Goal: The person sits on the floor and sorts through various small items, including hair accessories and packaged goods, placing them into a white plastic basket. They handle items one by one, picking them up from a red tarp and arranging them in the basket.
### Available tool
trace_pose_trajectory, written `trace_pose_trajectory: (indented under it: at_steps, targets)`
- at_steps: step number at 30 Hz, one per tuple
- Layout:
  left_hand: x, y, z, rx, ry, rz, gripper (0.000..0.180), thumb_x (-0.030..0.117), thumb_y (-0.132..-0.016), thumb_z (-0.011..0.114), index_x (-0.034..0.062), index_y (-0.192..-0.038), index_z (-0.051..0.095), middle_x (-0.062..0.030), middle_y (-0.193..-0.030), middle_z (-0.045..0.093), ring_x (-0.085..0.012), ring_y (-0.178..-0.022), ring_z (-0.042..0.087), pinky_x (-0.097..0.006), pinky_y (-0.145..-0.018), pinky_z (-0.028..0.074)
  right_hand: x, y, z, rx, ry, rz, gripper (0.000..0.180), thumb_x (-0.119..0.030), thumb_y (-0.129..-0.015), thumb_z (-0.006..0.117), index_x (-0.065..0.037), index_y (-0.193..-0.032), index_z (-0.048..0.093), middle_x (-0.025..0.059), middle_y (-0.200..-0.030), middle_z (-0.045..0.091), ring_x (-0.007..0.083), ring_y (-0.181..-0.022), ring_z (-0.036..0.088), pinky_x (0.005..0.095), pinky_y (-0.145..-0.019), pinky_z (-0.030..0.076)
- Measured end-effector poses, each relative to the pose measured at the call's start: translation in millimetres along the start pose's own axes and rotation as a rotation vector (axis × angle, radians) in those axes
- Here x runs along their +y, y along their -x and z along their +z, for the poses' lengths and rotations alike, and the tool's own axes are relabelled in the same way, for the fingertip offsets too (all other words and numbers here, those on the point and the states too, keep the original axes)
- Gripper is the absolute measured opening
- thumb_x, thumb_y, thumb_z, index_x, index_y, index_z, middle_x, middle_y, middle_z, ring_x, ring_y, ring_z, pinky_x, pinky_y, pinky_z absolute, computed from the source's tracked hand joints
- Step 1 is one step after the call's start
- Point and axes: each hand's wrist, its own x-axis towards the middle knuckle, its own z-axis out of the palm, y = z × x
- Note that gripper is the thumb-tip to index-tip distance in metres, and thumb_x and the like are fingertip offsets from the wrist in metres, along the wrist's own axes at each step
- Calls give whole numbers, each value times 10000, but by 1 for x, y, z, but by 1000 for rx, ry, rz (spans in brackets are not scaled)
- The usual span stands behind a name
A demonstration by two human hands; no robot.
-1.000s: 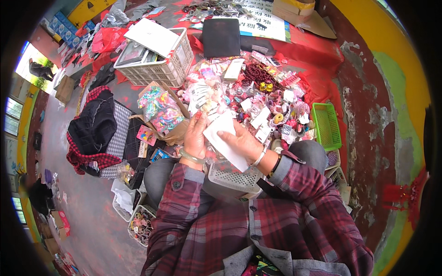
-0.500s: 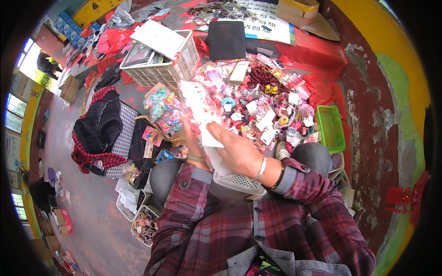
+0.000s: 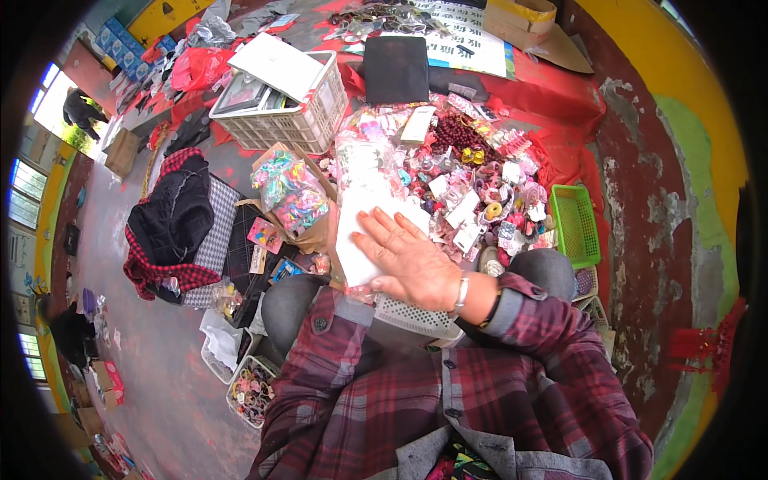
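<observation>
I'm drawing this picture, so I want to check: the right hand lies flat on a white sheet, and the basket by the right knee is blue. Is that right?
The basket is green, not blue, as the head view shows. The rest is right.

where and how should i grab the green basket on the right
Probably by the near rim of the green basket, coming from above with the right hand and pinching the edge: its mouth faces up, and that end is exposed and closest to you, while the trinket pile lies along its left.
</observation>
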Motion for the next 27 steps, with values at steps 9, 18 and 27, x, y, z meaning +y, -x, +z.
trace_pose_trajectory:
  at_steps: [9, 18, 27]
  targets:
    - [-2, -7, 90, 115, -202, -455, 597, 443, -961, 261, 71, -1426, 215, -150, -1448, 269, -297, -1325, 297, -461, -1084, 255, 63, -55, -9, 356, 48, 202, 500, -255, -899, 475, 10, -1315, 391, 243, -1367, 363, 393, -1293, 314, 442, -1048, 285]
    - [-7, -5, 74, 84, -65, -62, 645, 430, -919, 374, 64, -1426, 217, -115, -1454, 278, -293, -1323, 305, -454, -1068, 279, 16, -34, -6, 170, 116, 125, 507, -242, -904, 487, -18, -1344, 369, 195, -1399, 349, 339, -1322, 302, 466, -1082, 233]
    - [4, -9, 97, 228, -361, -227, 636, 419, -903, 350, 40, -1405, 253, -154, -1416, 333, -298, -1293, 346, -456, -1080, 249, 18, -37, -6, 333, 192, 145, 502, -219, -876, 512, 84, -1262, 405, 251, -1307, 425, 386, -1235, 391, 465, -1012, 324]
